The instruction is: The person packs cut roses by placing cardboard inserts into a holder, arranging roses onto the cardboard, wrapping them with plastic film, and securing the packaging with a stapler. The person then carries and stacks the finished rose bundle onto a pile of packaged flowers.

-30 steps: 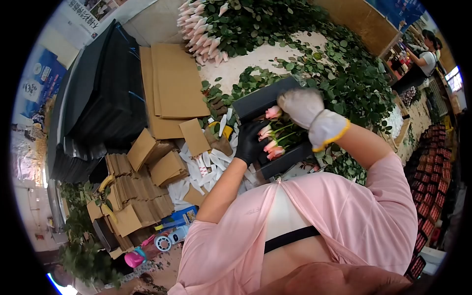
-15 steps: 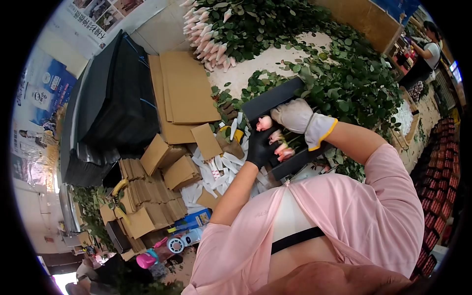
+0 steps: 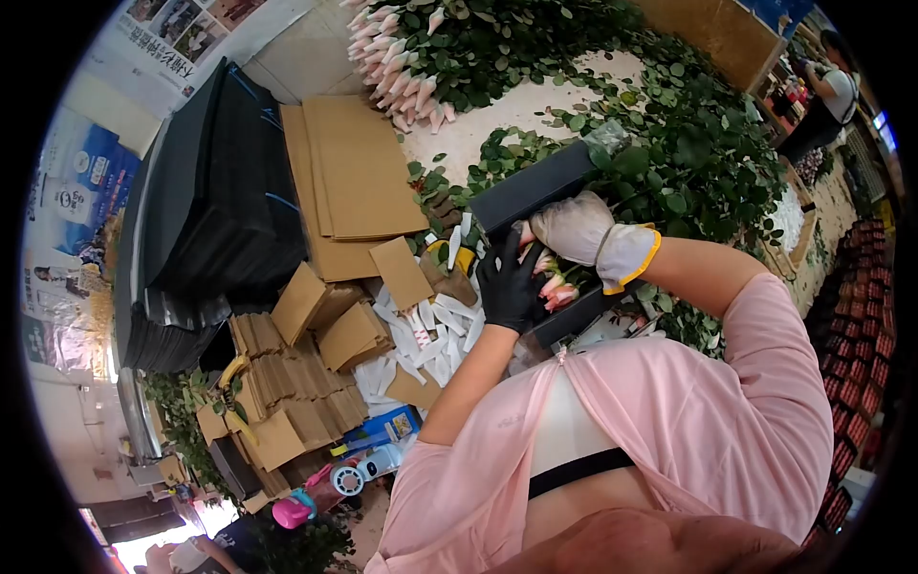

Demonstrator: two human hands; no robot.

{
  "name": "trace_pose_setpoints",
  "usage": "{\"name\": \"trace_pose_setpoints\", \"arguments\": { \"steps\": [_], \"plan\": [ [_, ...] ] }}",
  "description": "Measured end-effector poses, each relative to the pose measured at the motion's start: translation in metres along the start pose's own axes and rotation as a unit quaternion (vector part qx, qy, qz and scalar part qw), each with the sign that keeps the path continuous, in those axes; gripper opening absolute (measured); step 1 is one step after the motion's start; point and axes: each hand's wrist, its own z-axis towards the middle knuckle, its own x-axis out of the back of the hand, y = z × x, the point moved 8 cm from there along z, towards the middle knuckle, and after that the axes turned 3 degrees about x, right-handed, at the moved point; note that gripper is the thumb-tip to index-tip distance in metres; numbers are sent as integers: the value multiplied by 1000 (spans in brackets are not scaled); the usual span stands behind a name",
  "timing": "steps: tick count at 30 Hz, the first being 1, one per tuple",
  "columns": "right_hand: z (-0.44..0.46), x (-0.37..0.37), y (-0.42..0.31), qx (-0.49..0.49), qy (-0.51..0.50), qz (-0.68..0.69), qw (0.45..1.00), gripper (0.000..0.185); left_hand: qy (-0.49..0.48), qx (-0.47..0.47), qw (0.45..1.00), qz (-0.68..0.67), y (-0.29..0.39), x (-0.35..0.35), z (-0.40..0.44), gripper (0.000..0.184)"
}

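Pink roses (image 3: 557, 291) lie in a dark folded sleeve (image 3: 534, 187) in front of my chest. My left hand (image 3: 509, 284), in a black glove, rests over the flower heads at the sleeve's left side, with its fingers somewhat spread and touching the blooms. My right hand (image 3: 574, 228), in a whitish glove with a yellow-edged cuff, is curled around the upper part of the roses; its fingertips are partly hidden against the flowers and the sleeve. The stems run under my right hand and are mostly hidden.
Wrapped pink roses (image 3: 402, 81) lie at the top, beside leafy stems (image 3: 688, 163). Brown cardboard sheets (image 3: 368, 172), folded cardboard pieces (image 3: 287, 368), white paper strips (image 3: 430, 335) and a black stack (image 3: 229, 182) are on the left. Another person (image 3: 832, 96) stands at far right.
My left hand has spread over the blooms, covering more of them. My right hand has come down and left from the sleeve's upper edge to the flowers. The view has shifted slightly.
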Motion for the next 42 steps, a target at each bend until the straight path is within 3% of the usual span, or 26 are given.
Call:
{"name": "trace_pose_setpoints", "arguments": {
  "steps": [2,4,7,10,11,13,14,15,16,17,21,22,23,25,28,32,35,36,38,39,40,41,42],
  "plan": [
    [-2,13,-6,53,62,57,995,17,-39,-10,999,-8,-9,-14,-1,50],
    [-4,9,-1,59,48,51,996,18,-28,47,977,-207,-26,-20,2,51],
    [-17,22,3,67,62,45,995,20,-6,36,952,-303,-28,-17,9,48],
    [-28,43,-2,5,-115,76,991,22,12,29,945,-326,-28,-16,9,47],
    [-25,30,-1,7,-116,76,990,22,17,18,943,-332,-28,-15,9,47],
    [-19,-27,-15,140,-144,150,968,18,15,15,946,-324,-30,-16,7,48],
    [-17,-35,-12,169,-54,204,963,17,18,12,948,-316,-30,-17,7,49],
    [-16,-35,-13,172,-56,200,963,17,25,12,951,-309,-30,-18,9,49],
    [-17,-49,-2,17,-101,454,885,17,26,15,950,-311,-30,-19,7,49],
    [-24,-67,1,-142,-136,665,721,18,25,25,948,-315,-30,-21,5,50],
    [-25,-19,-7,-170,-238,619,729,18,22,17,955,-295,-29,-19,8,51],
    [-16,-7,-2,-56,-215,359,907,18,22,25,955,-295,-29,-18,7,51],
    [-9,4,-5,67,-164,61,982,18,9,37,956,-291,-28,-19,6,51],
    [-8,-25,-8,104,-146,100,979,22,-9,47,958,-284,-29,-21,5,51],
    [-2,-36,-2,59,-125,312,940,31,19,38,962,-271,-29,-19,5,53],
    [-1,-113,-1,36,-151,340,928,31,12,39,966,-257,-26,-16,6,53],
    [-2,-113,14,32,-79,455,887,31,11,29,972,-231,-22,-10,9,53],
    [-14,-38,9,68,-53,474,876,29,8,27,977,-210,-20,-9,8,53],
    [-25,-19,-5,66,-163,425,888,23,-15,61,965,-256,-23,-15,8,52],
    [-29,-43,-12,35,-237,478,845,21,-42,87,950,-298,-26,-19,8,51],
    [-34,-70,-20,-61,-312,645,696,21,-26,45,976,-212,-19,-9,8,50],
    [-40,-84,-29,-228,-282,871,332,19,-30,38,976,-213,-18,-6,5,50],
    [-41,-78,-30,-228,-278,871,335,19,-2,57,966,-252,-22,-1,0,49]
  ]
}}
